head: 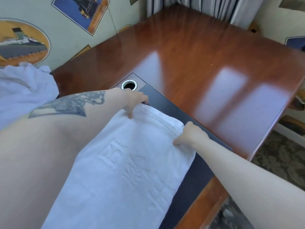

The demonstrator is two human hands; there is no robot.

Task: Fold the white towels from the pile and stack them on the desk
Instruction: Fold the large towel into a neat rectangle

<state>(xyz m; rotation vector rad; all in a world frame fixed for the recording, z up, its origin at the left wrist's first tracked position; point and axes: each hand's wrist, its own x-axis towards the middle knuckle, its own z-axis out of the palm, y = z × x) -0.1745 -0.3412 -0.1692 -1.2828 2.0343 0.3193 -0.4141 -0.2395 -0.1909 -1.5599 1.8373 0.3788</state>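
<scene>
both hands, left (pixel 134 101) and right (pixel 189 136), pinch the towel's (pixel 125 162) far corners on the desk (pixel 189 52). keep that hem taut and square. then fold evenly.

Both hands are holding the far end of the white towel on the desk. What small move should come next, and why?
Probably draw the far edge back toward the body to fold the towel in half. The left hand and right hand each pinch a far corner, and the towel lies long and flat on the dark desk pad, apparently not yet folded across its length.
</scene>
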